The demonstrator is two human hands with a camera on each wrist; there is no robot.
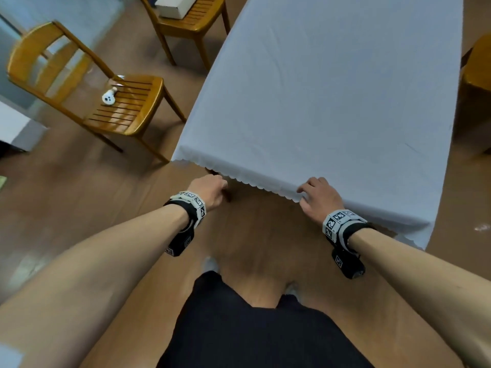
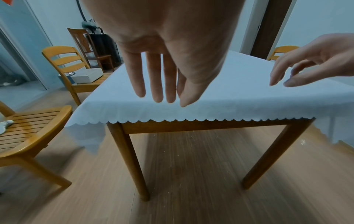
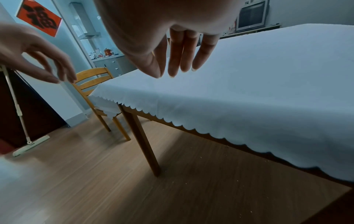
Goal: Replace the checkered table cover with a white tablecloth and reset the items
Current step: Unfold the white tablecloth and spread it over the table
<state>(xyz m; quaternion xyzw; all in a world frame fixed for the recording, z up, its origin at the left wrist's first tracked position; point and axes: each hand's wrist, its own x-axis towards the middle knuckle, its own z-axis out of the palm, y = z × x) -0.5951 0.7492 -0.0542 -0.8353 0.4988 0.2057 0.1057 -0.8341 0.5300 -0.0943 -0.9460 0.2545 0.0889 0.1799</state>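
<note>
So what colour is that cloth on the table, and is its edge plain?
White tablecloth, with a scalloped edge; the left wrist view shows it best.

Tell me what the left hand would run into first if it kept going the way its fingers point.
Most likely the white tablecloth at the table's near edge: the left hand has straight fingers aimed there, just short of the scalloped hem. Whether they already touch is unclear.

The white tablecloth [image 1: 332, 96] is spread flat over the wooden table [image 2: 191, 126], with faint creases. Its scalloped hem [image 2: 172, 120] is draped just over the near edge, and lower at the corners.
</note>
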